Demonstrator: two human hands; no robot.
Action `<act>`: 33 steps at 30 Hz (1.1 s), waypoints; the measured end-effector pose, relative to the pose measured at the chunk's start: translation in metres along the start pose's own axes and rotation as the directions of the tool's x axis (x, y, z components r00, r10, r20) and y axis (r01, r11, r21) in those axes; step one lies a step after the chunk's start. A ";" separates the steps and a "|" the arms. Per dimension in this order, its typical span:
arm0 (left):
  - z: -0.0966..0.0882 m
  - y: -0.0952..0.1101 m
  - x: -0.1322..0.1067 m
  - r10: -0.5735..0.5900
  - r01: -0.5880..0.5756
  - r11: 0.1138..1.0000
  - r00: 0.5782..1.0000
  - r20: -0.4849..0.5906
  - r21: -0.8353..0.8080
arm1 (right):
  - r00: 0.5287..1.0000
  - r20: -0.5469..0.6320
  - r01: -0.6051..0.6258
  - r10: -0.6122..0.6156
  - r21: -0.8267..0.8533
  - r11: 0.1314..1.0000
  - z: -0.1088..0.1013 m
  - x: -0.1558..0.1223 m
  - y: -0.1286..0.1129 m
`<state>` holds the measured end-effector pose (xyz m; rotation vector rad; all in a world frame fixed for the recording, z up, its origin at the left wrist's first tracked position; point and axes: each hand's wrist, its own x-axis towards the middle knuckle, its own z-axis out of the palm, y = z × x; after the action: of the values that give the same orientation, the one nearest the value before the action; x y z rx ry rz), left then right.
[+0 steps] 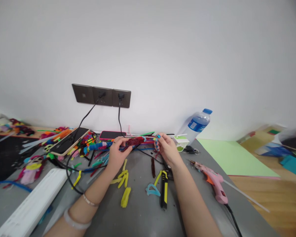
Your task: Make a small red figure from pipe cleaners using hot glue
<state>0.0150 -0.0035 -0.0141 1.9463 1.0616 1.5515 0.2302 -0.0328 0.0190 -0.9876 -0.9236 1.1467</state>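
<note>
At the far left of the grey table (143,214), a long white plastic box (32,204) lies slantwise. Behind it a flat black phone in a beige case (69,141) rests on a heap of many-coloured pipe cleaners (87,144). Black cables (88,113) run from that heap up to the dark wall sockets (101,95).

The left hand (118,153) is raised just off the table, its fingers curled shut around the dark red fuzzy pipe-cleaner bundle (135,141) and its thumb pressing from the near side. The bundle is held in the air in front of the wall, slightly left of the middle of the view. Its long axis runs almost level from left to right, across the person's body. A blue-wrapped stretch (98,145) carries on past the left hand into the coloured heap.

The right hand (166,148) pinches the bundle's right end between thumb and fingertips. The red middle spans the short gap between the two hands, so each hand grips it and neither is the nearer.

Below the hands, short yellow pipe-cleaner pieces (123,184), a light blue pipe-cleaner loop (152,190) and a black-and-yellow hand tool (164,189) lie on the table. Further right, a clear water bottle with a blue cap (197,125) leans against the wall. Nearer the person lies a pink hot-glue gun (215,182), with a pale green sheet (234,156) beyond it.
</note>
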 end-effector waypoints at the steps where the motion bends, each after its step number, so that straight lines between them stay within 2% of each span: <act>1: 0.000 0.000 0.000 -0.002 0.002 1.000 1.000 0.001 -0.001 | 0.999 -0.022 -0.030 0.030 0.007 1.000 -0.001 0.001 0.002; 4: 0.001 -0.001 -0.001 -0.008 0.008 1.000 1.000 -0.001 -0.007 | 0.994 -0.076 -0.075 0.079 0.051 0.996 -0.005 0.005 0.006; 8: 0.001 -0.001 -0.001 -0.015 0.015 1.000 1.000 0.001 -0.015 | 0.993 -0.114 -0.029 0.041 0.100 0.995 -0.009 0.009 0.010; 17: 0.001 0.000 -0.001 -0.021 0.021 1.000 1.000 0.008 -0.022 | 0.993 -0.113 -0.007 0.023 0.142 0.990 -0.005 0.008 0.009; 26: 0.002 -0.001 -0.002 -0.022 0.022 1.000 1.000 0.010 -0.018 | 0.984 -0.126 -0.089 0.126 0.270 0.959 -0.003 0.005 0.006; 33: 0.002 -0.001 -0.002 -0.019 0.020 1.000 1.000 0.019 -0.022 | 0.990 -0.086 -0.085 0.114 0.286 0.955 -0.003 0.006 0.010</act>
<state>0.0162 -0.0042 -0.0161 1.9265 1.0483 1.5256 0.2310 -0.0256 0.0097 -0.8575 -0.6138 1.2612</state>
